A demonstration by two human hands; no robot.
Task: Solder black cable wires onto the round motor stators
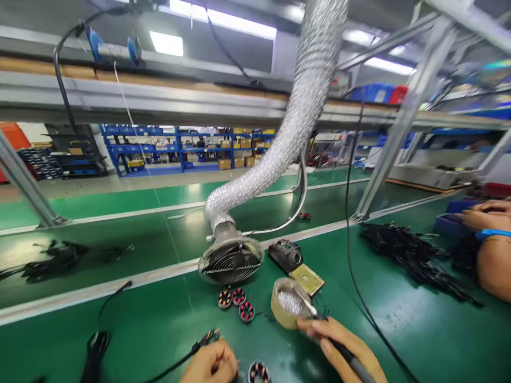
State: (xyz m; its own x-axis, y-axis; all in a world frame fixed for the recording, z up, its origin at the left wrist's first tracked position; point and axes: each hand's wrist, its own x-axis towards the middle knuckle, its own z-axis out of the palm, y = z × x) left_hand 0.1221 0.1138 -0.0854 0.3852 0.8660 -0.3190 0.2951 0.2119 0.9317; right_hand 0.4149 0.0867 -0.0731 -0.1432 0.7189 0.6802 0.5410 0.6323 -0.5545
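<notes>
"What is the right hand [357, 346] doing?"
"Holding a soldering iron [344, 350], its tip over the silvery filling [289, 303] of a round tan pot [282, 317]."
"And the left hand [211, 364]?"
"Curled just beside a black cable [199, 344] with colourful wire ends [214, 333]; its grip is hidden."
"What lies near?"
"Three ring-shaped coils [246, 318], just in front of a silver duct's [275, 154] round hood [231, 260]."

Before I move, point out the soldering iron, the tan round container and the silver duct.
Soldering iron [345, 354]: head view, on its black handle.
Tan round container [281, 315]: head view, on its near outer wall.
Silver duct [299, 117]: head view, on its middle stretch.
</notes>
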